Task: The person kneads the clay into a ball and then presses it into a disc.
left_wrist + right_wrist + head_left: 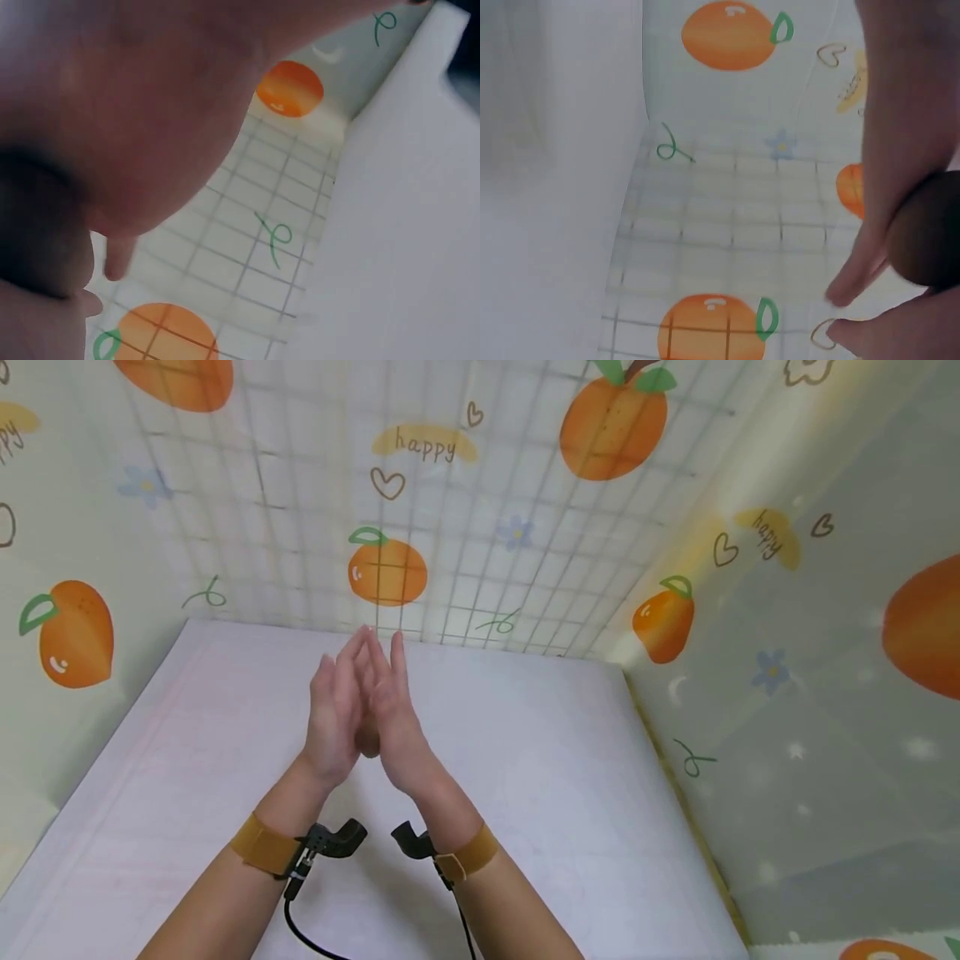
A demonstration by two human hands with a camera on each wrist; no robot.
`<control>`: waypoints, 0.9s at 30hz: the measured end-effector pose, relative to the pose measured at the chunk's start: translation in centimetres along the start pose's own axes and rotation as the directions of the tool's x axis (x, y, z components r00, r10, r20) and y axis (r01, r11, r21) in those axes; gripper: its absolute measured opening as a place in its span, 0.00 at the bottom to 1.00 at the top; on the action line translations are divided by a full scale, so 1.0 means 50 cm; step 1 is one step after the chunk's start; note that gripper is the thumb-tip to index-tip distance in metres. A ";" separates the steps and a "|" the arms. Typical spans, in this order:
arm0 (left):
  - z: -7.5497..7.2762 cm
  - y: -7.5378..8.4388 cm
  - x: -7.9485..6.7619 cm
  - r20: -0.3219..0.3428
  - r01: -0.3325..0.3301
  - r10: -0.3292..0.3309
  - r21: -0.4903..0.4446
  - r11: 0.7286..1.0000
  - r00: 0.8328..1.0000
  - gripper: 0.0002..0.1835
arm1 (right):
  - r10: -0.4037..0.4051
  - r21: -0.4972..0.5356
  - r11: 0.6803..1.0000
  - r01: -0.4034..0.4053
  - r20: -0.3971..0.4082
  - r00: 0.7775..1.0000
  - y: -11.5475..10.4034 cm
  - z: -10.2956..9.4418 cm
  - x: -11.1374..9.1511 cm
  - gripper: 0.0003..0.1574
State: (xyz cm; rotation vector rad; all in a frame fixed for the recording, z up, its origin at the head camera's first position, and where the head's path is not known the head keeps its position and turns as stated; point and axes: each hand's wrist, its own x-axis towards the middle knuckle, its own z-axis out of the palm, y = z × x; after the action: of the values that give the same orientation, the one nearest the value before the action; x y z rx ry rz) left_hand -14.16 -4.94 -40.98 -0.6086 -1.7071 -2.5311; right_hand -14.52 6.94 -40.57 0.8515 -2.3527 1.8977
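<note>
My left hand [330, 722] and right hand [401, 731] face each other palm to palm, held up over the white surface. Between the palms sits a rounded, smooth brown lump [368, 740]; most of it is covered in the head view. Fingers on both hands stretch out and point away from me. In the right wrist view the dark lump [928, 232] touches both palms. Blurred and close, the lump [34, 225] also shows at the left of the left wrist view. Its material cannot be made out.
A white tabletop [525, 793] lies beneath the hands. Behind it rises a wall [465, 493] with a grid and printed oranges, and a similar wall [825, 760] borders the right. Each wrist wears a brown strap [264, 845] with a small black camera and cable.
</note>
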 end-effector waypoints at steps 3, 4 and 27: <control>-0.007 -0.005 0.004 -0.021 0.024 -0.024 0.008 1.000 0.999 0.47 | -0.047 -0.056 0.997 0.048 0.028 0.999 -0.015 0.011 -0.016 0.56; -0.007 -0.008 0.005 -0.027 0.037 -0.037 0.007 0.999 0.999 0.46 | -0.070 -0.085 0.994 0.073 0.037 0.997 -0.019 0.013 -0.018 0.56; 0.023 -0.015 -0.012 -0.040 -0.004 0.001 -0.076 0.997 0.999 0.50 | -0.003 0.000 1.000 0.003 -0.092 0.996 0.036 -0.038 0.047 0.45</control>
State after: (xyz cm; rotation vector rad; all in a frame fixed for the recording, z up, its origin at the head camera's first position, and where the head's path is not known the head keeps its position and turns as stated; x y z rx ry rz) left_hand -13.41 -3.72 -41.47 -0.5589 -1.6027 -2.5991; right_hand -17.86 7.93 -40.92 0.7499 -2.2969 1.8921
